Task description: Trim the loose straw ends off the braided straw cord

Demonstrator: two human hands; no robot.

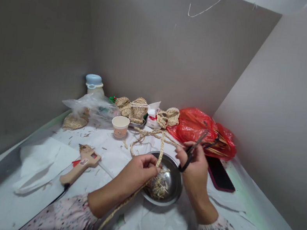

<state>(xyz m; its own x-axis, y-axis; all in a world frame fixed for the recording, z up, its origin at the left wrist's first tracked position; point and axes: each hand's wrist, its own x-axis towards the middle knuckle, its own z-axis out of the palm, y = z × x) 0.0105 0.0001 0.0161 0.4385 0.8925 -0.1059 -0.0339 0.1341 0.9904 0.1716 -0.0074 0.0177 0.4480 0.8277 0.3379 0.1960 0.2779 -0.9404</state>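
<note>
Braided cord passes over the left of the steel bowl, pinched in our left hand, probably so scraps collect inside; beside the bowl's right rim, our right hand grips scissors.

The left hand hides part of the braid in its fingers, and below them the tail runs off the bottom edge. Scraps in the bowl by those fingers look too tiny to tell apart.
</note>
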